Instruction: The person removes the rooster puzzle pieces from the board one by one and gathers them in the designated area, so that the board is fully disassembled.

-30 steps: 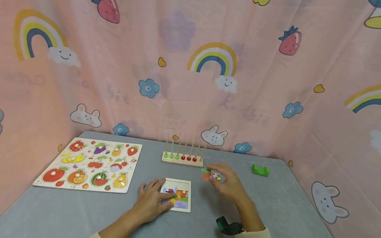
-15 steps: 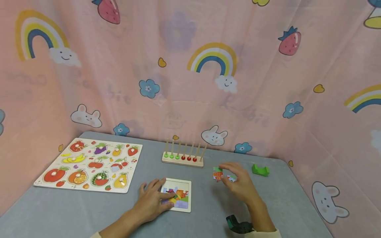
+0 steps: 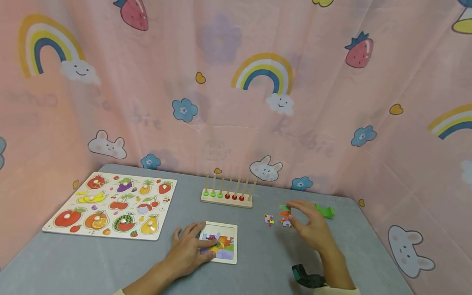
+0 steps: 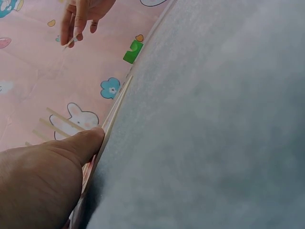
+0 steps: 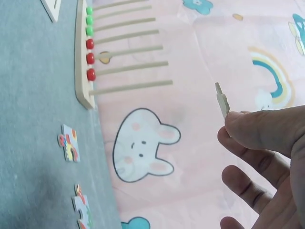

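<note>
My left hand [image 3: 188,250] rests on a small square jigsaw tray [image 3: 229,261], its index finger lying across the assembled pieces. In the left wrist view the left thumb [image 4: 88,143] presses at the tray's edge. My right hand [image 3: 311,225] pinches a jigsaw piece [image 3: 284,214] with green and orange-red print, held up above the table. The right wrist view shows this piece [image 5: 222,102] edge-on between thumb and forefinger, the other fingers loosely bent. Below it on the table lie a loose jigsaw piece [image 5: 70,143] and a second one [image 5: 82,210], cut off by the frame's edge.
A fruit peg board [image 3: 107,233] lies at the left of the grey table [image 3: 258,270]. A wooden peg stand [image 3: 226,200] with green and red beads stands at the back. A green notched block [image 3: 326,211] sits beyond my right hand, before a pink printed curtain [image 3: 221,135].
My right hand has moved to the right with the pinched jigsaw piece, uncovering a loose piece on the table. My left hand has stayed on the tray.
</note>
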Available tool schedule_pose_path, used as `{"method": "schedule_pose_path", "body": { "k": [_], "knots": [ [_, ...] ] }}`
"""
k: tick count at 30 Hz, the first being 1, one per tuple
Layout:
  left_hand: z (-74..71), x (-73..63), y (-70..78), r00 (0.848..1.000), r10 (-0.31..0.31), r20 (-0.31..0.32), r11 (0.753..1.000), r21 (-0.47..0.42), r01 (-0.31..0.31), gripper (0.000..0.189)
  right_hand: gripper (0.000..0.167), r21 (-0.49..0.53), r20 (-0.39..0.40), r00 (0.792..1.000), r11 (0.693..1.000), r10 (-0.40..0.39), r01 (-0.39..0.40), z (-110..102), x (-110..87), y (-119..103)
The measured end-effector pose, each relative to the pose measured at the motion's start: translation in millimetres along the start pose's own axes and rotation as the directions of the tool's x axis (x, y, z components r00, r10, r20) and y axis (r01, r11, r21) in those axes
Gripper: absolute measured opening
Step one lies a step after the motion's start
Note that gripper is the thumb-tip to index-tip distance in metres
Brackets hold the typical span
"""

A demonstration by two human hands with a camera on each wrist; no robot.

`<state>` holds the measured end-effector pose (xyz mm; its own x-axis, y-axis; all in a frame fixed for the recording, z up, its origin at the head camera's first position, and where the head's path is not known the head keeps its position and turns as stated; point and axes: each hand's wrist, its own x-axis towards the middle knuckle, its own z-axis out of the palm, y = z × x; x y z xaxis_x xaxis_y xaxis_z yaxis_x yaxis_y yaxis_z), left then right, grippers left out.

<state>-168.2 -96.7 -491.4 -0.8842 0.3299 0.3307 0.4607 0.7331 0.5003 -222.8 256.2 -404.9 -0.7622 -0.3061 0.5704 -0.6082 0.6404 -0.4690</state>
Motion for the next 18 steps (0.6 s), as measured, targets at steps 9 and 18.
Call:
{"method": "schedule_pose_path", "body": {
  "k": [9,18],
  "knots": [
    [0.0,0.8,0.7,1.0,0.0,0.007,1.0,0.009,0.0,0.033,0.036,-0.023,-0.021,0.999,0.999,0.035,-0.036,-13,-5.4,16],
    [0.1,0.4,0.5,1.0,-0.006,0.007,1.0,0.004,0.006,0.033,0.036,-0.047,-0.025,0.996,0.995,0.09,-0.091,-26,-13.0,36]
  ]
}}
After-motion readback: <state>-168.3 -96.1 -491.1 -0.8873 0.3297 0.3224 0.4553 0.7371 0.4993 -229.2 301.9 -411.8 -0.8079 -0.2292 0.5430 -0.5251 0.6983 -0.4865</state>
